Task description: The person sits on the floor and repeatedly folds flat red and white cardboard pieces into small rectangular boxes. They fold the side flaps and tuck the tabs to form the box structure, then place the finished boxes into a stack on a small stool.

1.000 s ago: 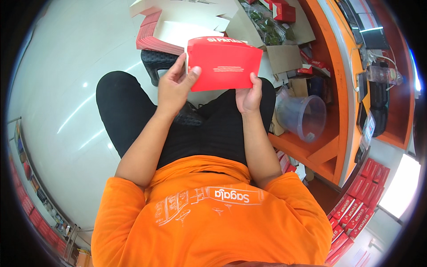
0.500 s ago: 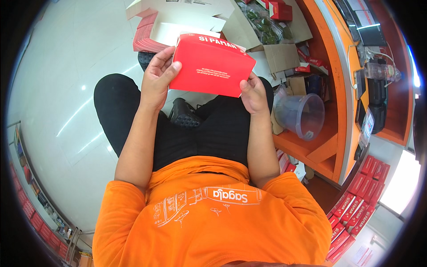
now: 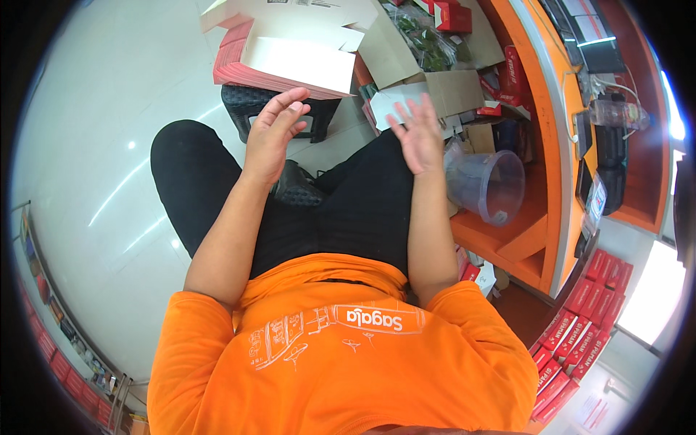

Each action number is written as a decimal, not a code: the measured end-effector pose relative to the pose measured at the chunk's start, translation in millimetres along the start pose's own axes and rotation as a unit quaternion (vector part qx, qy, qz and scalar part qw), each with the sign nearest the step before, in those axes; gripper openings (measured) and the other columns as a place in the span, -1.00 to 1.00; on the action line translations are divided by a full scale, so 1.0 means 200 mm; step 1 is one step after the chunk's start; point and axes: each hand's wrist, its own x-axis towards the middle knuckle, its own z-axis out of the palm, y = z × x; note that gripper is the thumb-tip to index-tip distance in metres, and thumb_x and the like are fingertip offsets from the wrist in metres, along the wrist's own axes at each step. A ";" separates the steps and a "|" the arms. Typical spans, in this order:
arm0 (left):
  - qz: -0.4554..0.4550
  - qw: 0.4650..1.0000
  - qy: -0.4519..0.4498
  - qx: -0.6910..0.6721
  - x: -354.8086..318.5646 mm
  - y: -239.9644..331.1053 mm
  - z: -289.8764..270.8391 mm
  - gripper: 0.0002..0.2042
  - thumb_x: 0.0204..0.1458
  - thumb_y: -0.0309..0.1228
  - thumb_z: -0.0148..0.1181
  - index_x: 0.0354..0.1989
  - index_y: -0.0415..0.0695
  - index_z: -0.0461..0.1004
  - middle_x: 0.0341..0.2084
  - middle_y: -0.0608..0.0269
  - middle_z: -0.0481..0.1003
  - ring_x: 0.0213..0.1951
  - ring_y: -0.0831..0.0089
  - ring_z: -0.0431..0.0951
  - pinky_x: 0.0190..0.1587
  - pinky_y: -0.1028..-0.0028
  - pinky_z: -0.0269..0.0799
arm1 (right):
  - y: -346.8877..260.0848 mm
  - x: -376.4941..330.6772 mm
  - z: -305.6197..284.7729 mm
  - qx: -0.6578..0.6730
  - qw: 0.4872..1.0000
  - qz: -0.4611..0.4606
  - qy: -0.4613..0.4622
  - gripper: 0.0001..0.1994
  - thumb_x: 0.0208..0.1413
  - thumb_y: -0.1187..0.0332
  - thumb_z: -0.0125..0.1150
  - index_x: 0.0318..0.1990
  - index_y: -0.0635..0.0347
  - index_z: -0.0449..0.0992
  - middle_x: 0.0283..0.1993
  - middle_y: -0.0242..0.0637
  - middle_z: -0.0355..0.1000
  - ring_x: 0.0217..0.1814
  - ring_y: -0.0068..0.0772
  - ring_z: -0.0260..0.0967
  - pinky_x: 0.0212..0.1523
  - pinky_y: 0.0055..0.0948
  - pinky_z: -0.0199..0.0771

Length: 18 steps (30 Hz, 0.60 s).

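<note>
My left hand [image 3: 272, 134] is raised over my lap with its fingers stretched forward and nothing in them. Just beyond its fingertips lies a stack of unfolded carton blanks [image 3: 297, 54], white on the inner face and red along the edges. The stack rests on a black plastic stool [image 3: 319, 119]. My right hand [image 3: 419, 136] is open, fingers spread and empty, above my right knee and near a white sheet [image 3: 395, 101]. A red carton [image 3: 512, 76] stands on the right against the orange shelf unit.
An open cardboard box [image 3: 457, 90] holds greenery in clear plastic and small red cartons [image 3: 453, 17]. A clear plastic bucket [image 3: 500, 188] sits in the orange shelf unit [image 3: 536, 239]. Stacked red boxes [image 3: 580, 319] stand at lower right; a loaded rack [image 3: 61, 333] lines the left.
Both hands have let go of the red carton they held between them. A red carton now shows by the orange shelf unit at right. My right hand has spread its fingers.
</note>
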 end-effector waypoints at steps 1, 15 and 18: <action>0.000 1.000 0.008 0.004 0.00 0.00 0.00 -0.64 0.29 -0.28 0.13 0.21 -0.13 0.45 0.18 0.28 0.47 0.13 0.48 0.45 0.15 0.39 0.34 | 0.05 0.00 0.07 -0.107 0.994 -0.010 -0.015 -0.23 0.27 0.34 0.28 0.53 0.13 -0.03 0.55 0.01 -0.08 0.53 0.02 0.08 0.44 0.05 0.24; -0.004 0.993 0.118 0.027 0.06 -0.06 -0.09 -0.74 0.24 -0.30 0.18 0.06 -0.06 0.54 0.00 0.38 0.56 -0.03 0.59 0.48 0.01 0.48 0.35 | 0.28 0.21 0.50 -0.614 0.747 -0.236 -0.094 -0.85 0.22 0.34 0.24 -0.16 0.13 0.68 -0.12 -0.20 0.62 0.02 -0.03 0.49 0.10 -0.11 0.37; -0.014 0.992 0.118 0.030 0.07 -0.07 -0.12 -0.72 0.24 -0.27 0.18 0.08 -0.04 0.52 0.04 0.36 0.54 0.03 0.54 0.46 0.07 0.44 0.31 | 0.25 0.21 0.51 -0.586 0.762 -0.266 -0.073 -0.93 0.09 0.41 0.37 -0.31 0.17 0.68 -0.26 -0.17 0.60 -0.11 -0.02 0.50 -0.03 -0.15 0.44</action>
